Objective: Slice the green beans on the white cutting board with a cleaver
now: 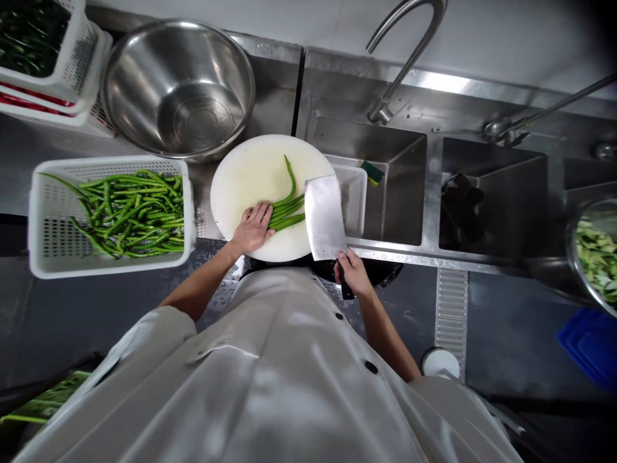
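Several long green peppers (288,212) lie side by side on a round white cutting board (245,167). My left hand (254,227) rests over their left ends, its fingers closed on them. One curved pepper sticks up away from the bunch. My right hand (353,273) is wrapped round the black handle of a cleaver (325,215). The wide blade covers the right ends of the peppers and part of the board's right edge.
Left of the board stands a white basket (36,225) of green peppers, with a large steel bowl (178,83) behind. Right are sinks (402,193), a white basket (354,199), a sponge (372,172) and a faucet (409,64). Stacked baskets (80,64) stand far left.
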Available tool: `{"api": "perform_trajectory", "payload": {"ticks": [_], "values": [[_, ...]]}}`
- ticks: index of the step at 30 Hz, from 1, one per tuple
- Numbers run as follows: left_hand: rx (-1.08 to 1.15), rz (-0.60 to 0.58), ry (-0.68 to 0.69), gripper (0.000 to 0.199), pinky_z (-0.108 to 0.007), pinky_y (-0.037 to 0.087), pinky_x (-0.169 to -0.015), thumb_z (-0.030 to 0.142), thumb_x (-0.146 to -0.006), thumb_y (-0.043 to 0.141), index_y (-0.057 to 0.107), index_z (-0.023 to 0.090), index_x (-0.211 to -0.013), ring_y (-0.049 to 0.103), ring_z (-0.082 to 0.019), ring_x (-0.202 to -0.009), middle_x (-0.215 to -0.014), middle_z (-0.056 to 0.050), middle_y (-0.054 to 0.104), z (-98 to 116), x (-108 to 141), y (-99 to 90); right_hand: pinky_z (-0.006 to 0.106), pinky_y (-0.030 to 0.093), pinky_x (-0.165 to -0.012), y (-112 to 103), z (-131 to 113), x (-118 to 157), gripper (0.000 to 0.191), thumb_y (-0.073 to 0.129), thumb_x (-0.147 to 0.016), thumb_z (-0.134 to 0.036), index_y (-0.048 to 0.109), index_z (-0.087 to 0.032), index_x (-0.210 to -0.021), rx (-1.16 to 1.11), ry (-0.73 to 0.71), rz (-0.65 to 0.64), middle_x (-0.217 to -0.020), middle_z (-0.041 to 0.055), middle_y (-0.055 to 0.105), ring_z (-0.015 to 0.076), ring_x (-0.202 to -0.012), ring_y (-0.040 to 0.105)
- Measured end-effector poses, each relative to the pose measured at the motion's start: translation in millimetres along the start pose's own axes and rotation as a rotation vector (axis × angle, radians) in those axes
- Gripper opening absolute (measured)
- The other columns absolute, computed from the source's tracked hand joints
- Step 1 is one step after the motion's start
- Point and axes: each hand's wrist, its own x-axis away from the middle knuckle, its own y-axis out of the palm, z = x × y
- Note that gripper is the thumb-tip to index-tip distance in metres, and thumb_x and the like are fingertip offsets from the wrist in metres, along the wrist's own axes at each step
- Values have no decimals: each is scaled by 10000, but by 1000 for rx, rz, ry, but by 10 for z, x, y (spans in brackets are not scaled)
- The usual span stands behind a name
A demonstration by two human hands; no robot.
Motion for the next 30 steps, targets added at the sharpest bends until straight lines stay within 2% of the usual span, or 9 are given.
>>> {"api": "perform_trajectory", "payload": {"ticks": [4,7,9,12,16,19,22,26,30], "values": [[74,60,4,838,-556,188,-1325,601,-1063,314,329,8,-1656,200,-374,-1661,-1732,-276,272,-213,150,23,239,434,-457,232,-39,-114,463,462,-917,-742,402,-283,-899,13,0,-103,-548,-113,518,119,-413,517],[140,196,-100,851,-548,237,-1302,613,-1076,251,246,16,-1684,166,-360,-1671,-1748,-285,207,-356,315,13,225,376,-419,425,-70,-224,434,474,-912,-710,374,-289,-891,5,-4,-162,-521,-132,482,106,-375,457],[142,244,-163,867,-557,247,-1295,623,-1076,241,221,7,-1687,144,-368,-1675,-1752,-295,167,-390,414,5,218,363,-415,537,-84,-288,399,501,-914,-669,381,-288,-901,4,-15,-216,-508,-142,466,104,-366,439],[90,150,-157,917,-579,221,-1305,655,-1060,276,248,-29,-1670,146,-390,-1670,-1744,-311,170,-302,435,21,216,370,-430,650,-100,-336,326,521,-938,-585,405,-282,-903,84,-5,-239,-493,-143,461,108,-369,440],[19,32,-176,859,-589,181,-1326,591,-1075,279,263,-28,-1670,131,-371,-1676,-1751,-281,180,-88,308,59,234,443,-518,657,-140,-288,201,496,-999,-437,469,-261,-905,290,66,-161,-509,-109,517,127,-412,514],[1,17,-204,816,-593,169,-1335,545,-1082,279,245,-5,-1684,122,-352,-1681,-1762,-252,166,-26,268,62,271,502,-602,642,-204,-266,177,484,-1021,-384,555,-233,-965,430,87,-121,-568,-65,594,161,-477,588],[6,12,-193,805,-617,156,-1336,523,-1078,301,233,0,-1687,113,-359,-1681,-1766,-244,155,-41,277,54,308,544,-719,685,-263,-305,208,488,-1035,-362,625,-206,-1051,560,65,-82,-681,-4,682,203,-618,674],[17,-14,-195,806,-635,134,-1338,496,-1069,343,230,-11,-1686,96,-375,-1680,-1770,-245,138,-56,281,47,315,547,-808,738,-261,-317,247,472,-1065,-345,645,-179,-1128,647,64,-96,-787,39,734,226,-746,717],[24,-6,-196,787,-636,129,-1341,475,-1069,348,236,2,-1688,105,-369,-1681,-1772,-236,144,-35,276,39,316,524,-887,776,-287,-313,248,494,-1072,-335,649,-161,-1156,737,67,-97,-971,106,776,258,-939,739]]}}
